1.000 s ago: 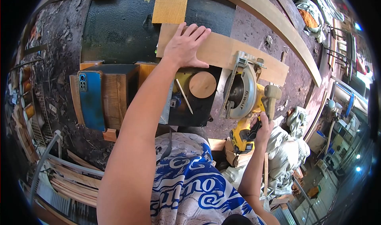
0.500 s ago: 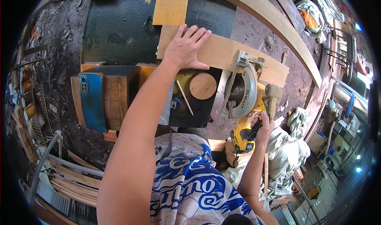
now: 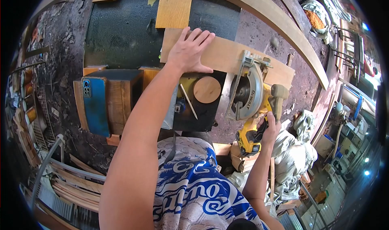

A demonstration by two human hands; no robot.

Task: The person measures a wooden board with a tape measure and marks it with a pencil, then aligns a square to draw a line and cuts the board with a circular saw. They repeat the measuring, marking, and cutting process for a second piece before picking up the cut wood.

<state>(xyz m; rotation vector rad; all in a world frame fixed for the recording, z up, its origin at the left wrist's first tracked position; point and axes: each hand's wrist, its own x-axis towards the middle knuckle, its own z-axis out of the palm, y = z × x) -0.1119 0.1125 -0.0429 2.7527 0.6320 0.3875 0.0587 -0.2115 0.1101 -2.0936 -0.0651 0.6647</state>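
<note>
My left hand (image 3: 189, 51) lies with spread fingers on a flat wooden board (image 3: 226, 56), pressing on its left part. My right hand (image 3: 270, 129) is wrapped round the handle of a yellow DeWalt circular saw (image 3: 252, 93). The saw's base plate rests across the right part of the board, with the blade side facing left; whether the blade touches the wood is hidden. A light-brown wood piece (image 3: 174, 8) sits just beyond my left fingers. Below the board are a round wooden disc (image 3: 207, 89) and a pencil (image 3: 189, 101) on the dark surface.
A blue phone (image 3: 95, 106) leans on a wooden box (image 3: 116, 104) at left. A long curved-looking beam (image 3: 279, 23) crosses beyond the board. White sacks (image 3: 293, 157) lie near my right arm. The black tabletop (image 3: 121, 35) spreads beyond the box.
Almost nothing differs. The view has shifted very slightly; both hands, the board and the saw keep their positions relative to one another.
</note>
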